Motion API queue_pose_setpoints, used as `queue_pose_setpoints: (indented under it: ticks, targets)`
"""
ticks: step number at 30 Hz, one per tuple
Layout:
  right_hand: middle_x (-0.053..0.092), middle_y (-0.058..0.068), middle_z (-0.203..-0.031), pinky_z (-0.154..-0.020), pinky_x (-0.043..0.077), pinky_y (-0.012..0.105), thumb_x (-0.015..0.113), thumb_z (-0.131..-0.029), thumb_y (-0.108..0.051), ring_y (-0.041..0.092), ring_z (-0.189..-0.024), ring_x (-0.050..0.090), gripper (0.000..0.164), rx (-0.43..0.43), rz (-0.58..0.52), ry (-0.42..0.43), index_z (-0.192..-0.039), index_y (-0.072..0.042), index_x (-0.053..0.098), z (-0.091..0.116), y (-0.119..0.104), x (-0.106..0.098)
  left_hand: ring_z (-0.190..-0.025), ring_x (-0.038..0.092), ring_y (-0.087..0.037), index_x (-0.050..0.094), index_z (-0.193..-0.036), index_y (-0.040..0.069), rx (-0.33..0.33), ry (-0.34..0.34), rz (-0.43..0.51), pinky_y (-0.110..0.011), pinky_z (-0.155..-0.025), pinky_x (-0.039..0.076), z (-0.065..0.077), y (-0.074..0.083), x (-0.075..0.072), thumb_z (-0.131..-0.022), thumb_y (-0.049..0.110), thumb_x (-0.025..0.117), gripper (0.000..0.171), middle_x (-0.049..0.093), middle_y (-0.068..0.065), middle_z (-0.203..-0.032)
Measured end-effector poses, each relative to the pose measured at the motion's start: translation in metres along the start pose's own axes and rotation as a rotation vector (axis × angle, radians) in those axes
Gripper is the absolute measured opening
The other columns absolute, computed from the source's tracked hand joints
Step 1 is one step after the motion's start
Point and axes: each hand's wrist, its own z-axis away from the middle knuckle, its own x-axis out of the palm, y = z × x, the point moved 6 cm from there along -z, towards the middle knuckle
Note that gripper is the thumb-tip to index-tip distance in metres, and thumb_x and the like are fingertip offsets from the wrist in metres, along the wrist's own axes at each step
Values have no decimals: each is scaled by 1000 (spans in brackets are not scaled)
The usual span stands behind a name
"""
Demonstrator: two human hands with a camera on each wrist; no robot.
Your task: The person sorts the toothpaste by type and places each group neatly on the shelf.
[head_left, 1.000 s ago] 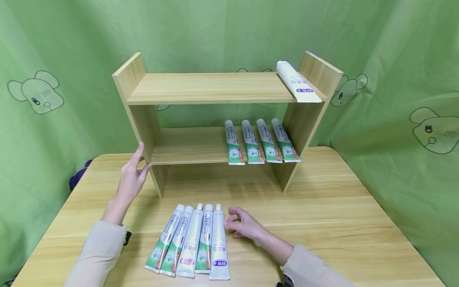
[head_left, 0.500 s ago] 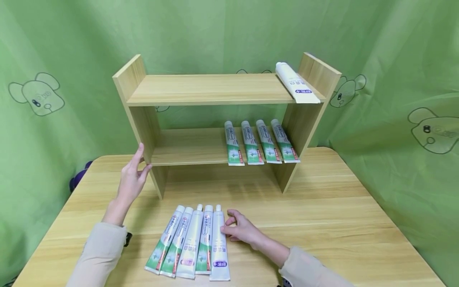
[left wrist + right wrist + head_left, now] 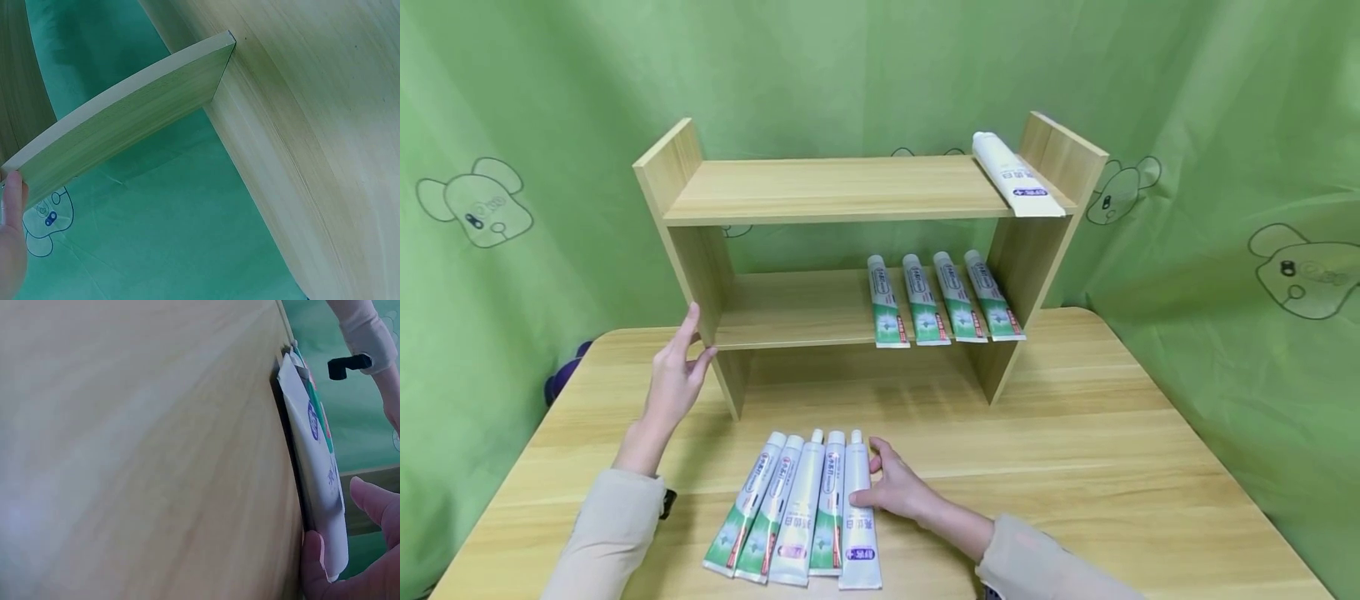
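My left hand (image 3: 672, 379) holds the left side panel of a wooden shelf rack (image 3: 820, 215), its thumb at the front edge by the middle board. In the left wrist view, a finger (image 3: 12, 203) touches a board's edge. My right hand (image 3: 898, 483) is at the rightmost white toothpaste tube (image 3: 859, 533) in a row on the table. The thumb reaches over this tube, while other fingers touch its side near the cap end. In the right wrist view, a small gap shows between the thumb (image 3: 372, 499) and the white tube (image 3: 315, 459).
Another white tube (image 3: 801, 517) and several green-and-white toothpaste tubes (image 3: 827, 508) lie beside it. More green-and-white tubes (image 3: 922, 300) line the middle board's right half. One white tube (image 3: 1017, 175) lies at the top board's right end. A green curtain (image 3: 850, 75) hangs behind the wooden table (image 3: 1075, 433).
My right hand has moved left and slightly toward me, from beside the rightmost white tube to having its thumb over it. My left hand stays on the rack. The view has shifted slightly.
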Motion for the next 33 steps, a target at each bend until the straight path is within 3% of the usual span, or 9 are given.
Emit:
queue_pose_setpoints:
  ticks: [4,10,13,17,25,28,33]
  targets:
    - [42,15,-102,-67,55,25,75,-66,0,16,-68,55,99,-13,44,3,-140,10,10,1,-2,4,-90,59,-45,28,-141,8,-3,1,6,-21,-63,54,0,0,0,-73,-19,61,81,43,-32,-128]
    - [43,17,-107,-89,50,43,77,-62,1,21,-83,51,104,-14,126,11,-141,8,10,2,-5,7,-90,59,-45,28,-141,7,-7,-2,-5,-24,-61,55,1,-1,-1,-73,-18,62,80,43,-32,-128]
    - [45,16,-102,-81,53,42,76,-61,2,21,-81,51,105,-6,141,8,-141,8,8,3,-5,5,-91,59,-45,28,-141,7,-8,-7,-6,-24,-62,55,1,-1,0,-73,-18,62,80,43,-31,-128]
    - [47,15,-96,-63,53,30,74,-60,4,20,-73,51,106,12,137,-7,-141,8,6,2,-4,4,-90,59,-45,28,-141,7,-6,-6,-5,-23,-61,55,0,-1,0,-73,-18,62,80,43,-32,-128]
    - [46,13,-93,-62,51,28,73,-61,3,20,-74,49,105,20,158,-15,-141,8,6,4,-2,3,-89,60,-45,28,-141,8,6,-2,2,-21,-59,55,1,-1,1,-73,-19,61,80,44,-33,-127]
    - [47,14,-95,-71,52,34,75,-63,-1,21,-79,49,105,2,203,-10,-141,9,6,5,-3,4,-88,60,-45,28,-142,8,8,4,5,-21,-60,55,2,-1,1,-72,-20,61,82,44,-33,-126]
    - [43,28,-118,-96,45,51,78,-63,-12,32,-98,49,107,-39,310,3,-141,10,7,8,-6,7,-88,60,-45,29,-141,7,20,14,1,-22,-57,55,0,0,0,-72,-21,61,81,44,-33,-126]
